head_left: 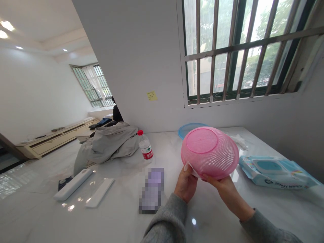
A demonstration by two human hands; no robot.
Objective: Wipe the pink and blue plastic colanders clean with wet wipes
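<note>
- Grey sleeves [167,219] nearest the lens, rising from the bottom edge of the frame.
- Grip: left hand [187,185] pinches the lower-left edge of the pink basket [199,140], thumb up, with a white wipe [192,169] between thumb and plastic. Right hand [225,189] is closed on the lower edge, thumb on the near side.
- Basket position: right of centre frame, raised off the marble-look table [121,219], tilted, flat base and mesh outside turned to the camera.
- Done so far, as judged: basket lifted, wipe brought to its edge. Contact shows only at the lower left; no wipe lies over the base or the rest of the mesh.
- Left, as judged: basket not set down. Mesh too fine at this range to say which parts have been gone over.
- Behind the basket: blue basket [188,128], partly hidden, neither hand on it; its condition cannot be read.
- Right of frame: wipes packet [273,172], lying on the table; crumpled white tissue [239,141] above and left of it.
- Centre: red-capped bottle [145,146], upright, untouched. Pixelated purple object [153,190] below it.
</note>
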